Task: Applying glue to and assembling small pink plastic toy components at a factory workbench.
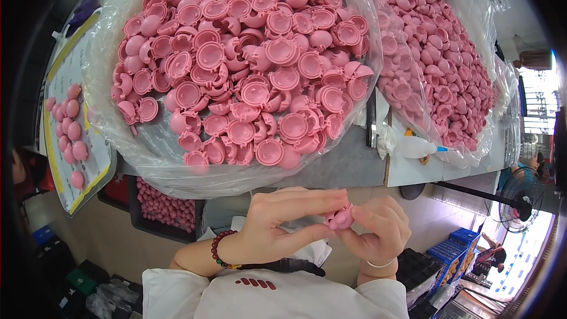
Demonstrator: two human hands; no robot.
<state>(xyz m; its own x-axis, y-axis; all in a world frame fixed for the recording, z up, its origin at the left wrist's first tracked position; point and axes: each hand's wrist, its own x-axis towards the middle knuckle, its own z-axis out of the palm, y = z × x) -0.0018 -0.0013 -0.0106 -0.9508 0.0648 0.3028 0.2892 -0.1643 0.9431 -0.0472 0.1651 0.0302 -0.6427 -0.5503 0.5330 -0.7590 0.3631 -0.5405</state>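
In front of my chest, both hands meet on a small rounded pink plastic piece (341,218) with bumps on it. My left hand (277,221) has its fingers stretched nearly straight and pinches the piece from the left, thumb below. From the right, my right hand (381,228) grips the same piece between curled fingers and thumb. The fingers partly cover it, so its full shape cannot be made out. Just beyond my hands, a clear plastic bag (177,180) lies spread on the table, holding a heap of pink hollow half-shells (254,91).
A second bag of smaller pink parts (437,59) lies at the right, near a white squeeze bottle with a blue tip (416,147). At the left, a tray (88,183) carries several pink domes. A dark bin (139,215) of pink pieces stands below. A fan (520,204) is farther right.
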